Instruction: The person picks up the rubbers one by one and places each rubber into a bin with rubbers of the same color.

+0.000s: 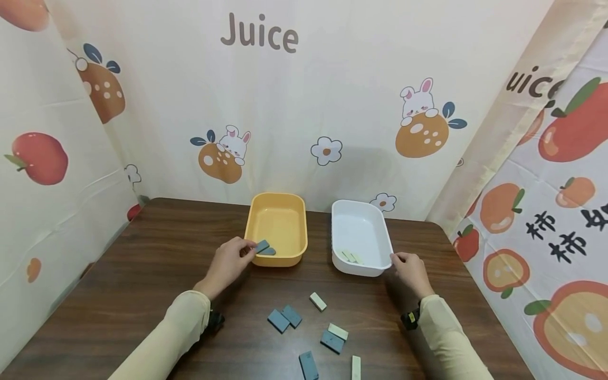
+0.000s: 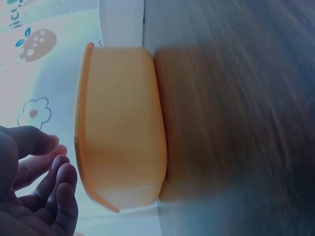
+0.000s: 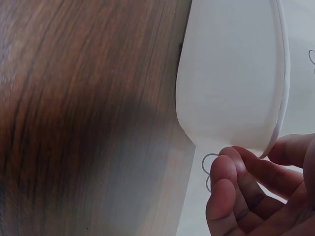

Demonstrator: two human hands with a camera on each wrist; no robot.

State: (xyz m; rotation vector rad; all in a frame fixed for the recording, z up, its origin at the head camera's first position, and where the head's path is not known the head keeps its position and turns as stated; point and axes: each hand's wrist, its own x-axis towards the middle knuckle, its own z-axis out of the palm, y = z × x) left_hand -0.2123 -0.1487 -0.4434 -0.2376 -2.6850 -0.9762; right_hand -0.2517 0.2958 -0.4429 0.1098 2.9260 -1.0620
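At the near left corner of a yellow plastic bin (image 1: 277, 260), my left hand (image 1: 229, 265) hovers just above the rim, thumb and fingers loosely bent. Two blue-grey rectangular blocks (image 1: 263, 245) lie in that corner, one right by the fingertips. The left wrist view shows no block between the fingers (image 2: 66, 177); the bin wall hides the inside. My right hand (image 1: 412, 272) pinches the near right rim of a white plastic bin (image 1: 361, 269), thumb and index finger on either side of the edge. Several pale yellow-green blocks (image 1: 350, 257) lie in the white bin.
Nearer on the dark wood table (image 1: 157, 253) lie several blue-grey blocks (image 1: 278, 321) and three pale blocks (image 1: 317, 301), one touching a blue-grey block (image 1: 332, 341). Behind both bins hangs a printed curtain (image 1: 285, 105).
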